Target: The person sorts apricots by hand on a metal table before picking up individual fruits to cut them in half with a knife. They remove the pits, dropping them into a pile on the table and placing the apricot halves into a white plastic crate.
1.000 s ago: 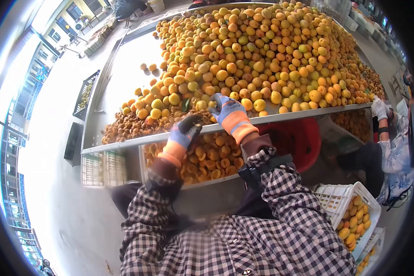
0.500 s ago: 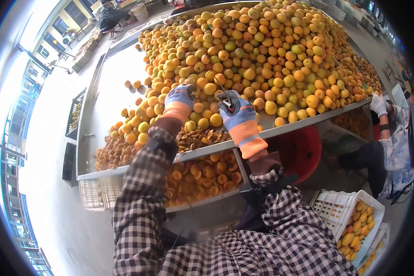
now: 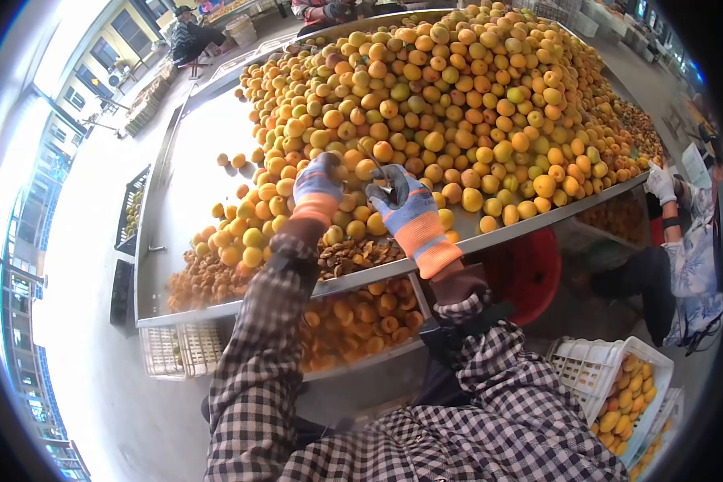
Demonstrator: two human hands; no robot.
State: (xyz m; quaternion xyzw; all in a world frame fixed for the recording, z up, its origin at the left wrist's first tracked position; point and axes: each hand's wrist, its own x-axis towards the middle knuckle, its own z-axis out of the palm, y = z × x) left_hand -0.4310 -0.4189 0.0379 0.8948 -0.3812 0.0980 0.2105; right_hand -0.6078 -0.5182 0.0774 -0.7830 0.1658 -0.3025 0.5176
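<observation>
A long metal bench [image 3: 189, 169] carries a huge heap of whole apricots [image 3: 474, 96]. They are by far the larger share of the fruit in view, and they are uncut. Under the bench's near edge, a tray [image 3: 361, 360] holds many halved apricots. A red tub [image 3: 530, 273] sits beside it, its contents hidden. Right of the bench, a white crate [image 3: 577, 361] holds whole fruit. On the bench's near edge lies a brown pile of pits [image 3: 353, 253]. At the heap's foot, the gloved right hand [image 3: 406, 210] grips what seems to be a small blade [image 3: 380, 173]. The left hand [image 3: 317, 189] rests on the apricots; I cannot tell whether its grip is closed on one.
</observation>
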